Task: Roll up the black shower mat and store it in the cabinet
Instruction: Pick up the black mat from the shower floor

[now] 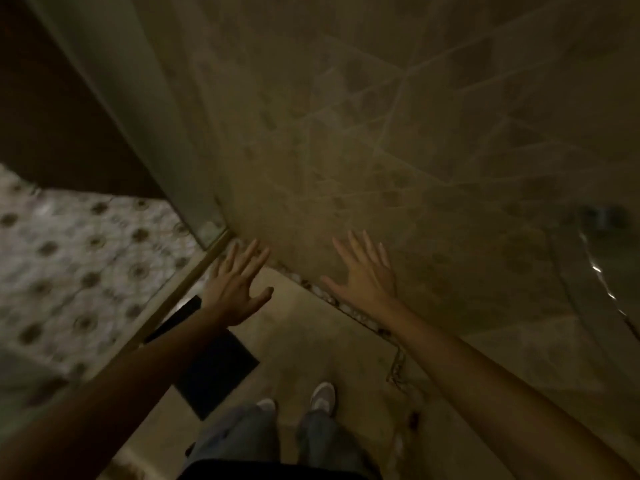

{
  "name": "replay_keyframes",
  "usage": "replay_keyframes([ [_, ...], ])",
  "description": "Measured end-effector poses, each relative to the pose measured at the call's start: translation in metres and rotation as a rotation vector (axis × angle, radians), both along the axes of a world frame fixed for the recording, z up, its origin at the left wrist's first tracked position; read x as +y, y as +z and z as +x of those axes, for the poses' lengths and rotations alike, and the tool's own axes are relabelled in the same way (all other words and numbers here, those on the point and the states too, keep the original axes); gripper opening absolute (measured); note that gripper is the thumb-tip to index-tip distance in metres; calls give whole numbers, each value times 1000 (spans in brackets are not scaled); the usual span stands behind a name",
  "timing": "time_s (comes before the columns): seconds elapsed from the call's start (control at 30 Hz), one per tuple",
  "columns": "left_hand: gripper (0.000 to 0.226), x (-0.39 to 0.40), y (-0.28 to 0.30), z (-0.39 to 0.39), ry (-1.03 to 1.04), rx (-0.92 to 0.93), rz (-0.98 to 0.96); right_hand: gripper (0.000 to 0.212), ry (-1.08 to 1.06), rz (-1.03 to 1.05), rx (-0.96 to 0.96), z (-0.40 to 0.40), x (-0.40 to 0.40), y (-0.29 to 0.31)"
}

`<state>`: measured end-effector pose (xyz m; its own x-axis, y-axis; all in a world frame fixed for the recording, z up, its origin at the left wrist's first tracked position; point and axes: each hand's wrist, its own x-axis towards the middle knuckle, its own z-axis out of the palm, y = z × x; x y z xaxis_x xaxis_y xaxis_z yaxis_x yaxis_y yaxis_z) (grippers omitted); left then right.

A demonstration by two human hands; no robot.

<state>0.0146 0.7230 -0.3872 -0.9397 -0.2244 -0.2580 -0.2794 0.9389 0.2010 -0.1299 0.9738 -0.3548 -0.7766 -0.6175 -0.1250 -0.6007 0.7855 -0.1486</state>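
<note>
Empty hands stretched out over the shower floor.

Patterned tile floor (86,258) fills the left; the black shower mat (214,368) lies flat at lower centre beneath the left hand (235,289), fingers spread, holding nothing; the right hand (367,275), equally splayed and empty, reaches toward the tiled wall (415,133).

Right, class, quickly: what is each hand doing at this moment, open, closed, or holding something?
Left hand: open, fingers spread, holding nothing.
Right hand: open, fingers spread, holding nothing.
The black mat lies flat on the floor, ungrasped.

Patterned floor tiles (86,258) lie left of a tiled wall (398,133), blurred.
</note>
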Motion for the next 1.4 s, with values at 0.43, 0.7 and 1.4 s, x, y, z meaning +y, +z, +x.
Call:
replay_keyframes([
  [0.43, 81, -58, -53, 242, 676, -135, -20, 84, 751, 172, -99, 97, -178, -80],
  [0.7, 82, -92, -114, 323, 770, -180, 53, 97, 794, 254, -217, 160, -247, -153],
  [1.4, 87, -68, -537, 290, 749, -440, 366, 91, 1158, 670, -257, 208, -295, -595],
])
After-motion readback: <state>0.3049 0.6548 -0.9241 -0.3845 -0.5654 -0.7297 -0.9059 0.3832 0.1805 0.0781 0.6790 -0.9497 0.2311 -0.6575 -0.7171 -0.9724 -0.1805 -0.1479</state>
